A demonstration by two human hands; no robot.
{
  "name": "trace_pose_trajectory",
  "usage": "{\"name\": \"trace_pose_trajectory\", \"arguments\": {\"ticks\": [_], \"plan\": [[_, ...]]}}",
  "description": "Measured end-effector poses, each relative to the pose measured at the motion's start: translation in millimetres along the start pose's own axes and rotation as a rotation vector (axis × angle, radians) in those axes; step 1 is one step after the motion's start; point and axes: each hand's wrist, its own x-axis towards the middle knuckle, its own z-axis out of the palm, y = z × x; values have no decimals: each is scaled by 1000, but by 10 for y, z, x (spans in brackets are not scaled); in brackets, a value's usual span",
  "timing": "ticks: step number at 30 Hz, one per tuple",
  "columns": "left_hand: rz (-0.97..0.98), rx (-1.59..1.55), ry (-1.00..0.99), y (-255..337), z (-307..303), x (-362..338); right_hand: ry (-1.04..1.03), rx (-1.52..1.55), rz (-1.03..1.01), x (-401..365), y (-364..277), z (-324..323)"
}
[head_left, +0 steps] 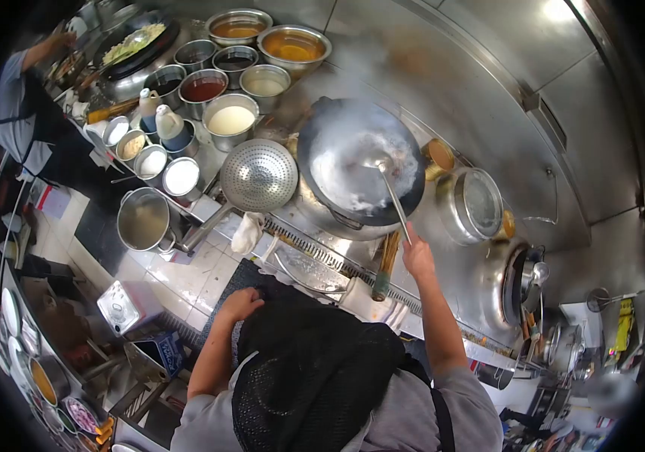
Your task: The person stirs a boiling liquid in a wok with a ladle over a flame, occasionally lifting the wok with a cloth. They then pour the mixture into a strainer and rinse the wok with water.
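Observation:
My right hand (418,256) is wrapped round the handle of a long metal ladle (393,190). The ladle's head dips into white, foamy liquid (353,177) in a large dark wok (315,135), and steam blurs the contents. Down by my body, in front of the black apron, my left hand (241,304) is loosely closed with nothing visible in it. A perforated strainer (259,175) with a long handle lies left of the wok. Just left of the right hand, a bamboo brush (386,271) lies across the stove's front edge.
Metal pots of sauces (203,89) and two squeeze bottles (170,124) stand at upper left. A large pot (144,220) sits below them. A lidded metal pot (473,203) stands right of the wok. Another person (25,113) works at the far left near a second wok (138,49).

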Motion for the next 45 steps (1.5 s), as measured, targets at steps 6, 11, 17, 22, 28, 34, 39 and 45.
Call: {"name": "trace_pose_trajectory", "arguments": {"ticks": [6, 11, 17, 22, 28, 34, 39, 45], "plan": [[44, 1, 35, -235, -156, 19, 73, 352, -58, 474, -306, 265], [122, 28, 17, 2, -330, 236, 36, 604, -15, 294, -439, 294], [127, 24, -76, 140, -446, 378, -27, 581, -127, -290, -375, 124], [114, 65, -140, 177, -465, 341, 15, 399, -136, -650, -132, 157], [119, 34, -168, 180, -383, 268, 52, 227, -89, -985, -70, -198], [83, 56, -196, 124, -297, 193, 144, 124, -102, -1305, -142, -805], [76, 71, -196, -124, -143, 209, 74, 144, -36, -1630, -328, -1679], [87, 28, -131, -218, -72, 174, -86, 71, -25, -1587, -238, -1551]]}}
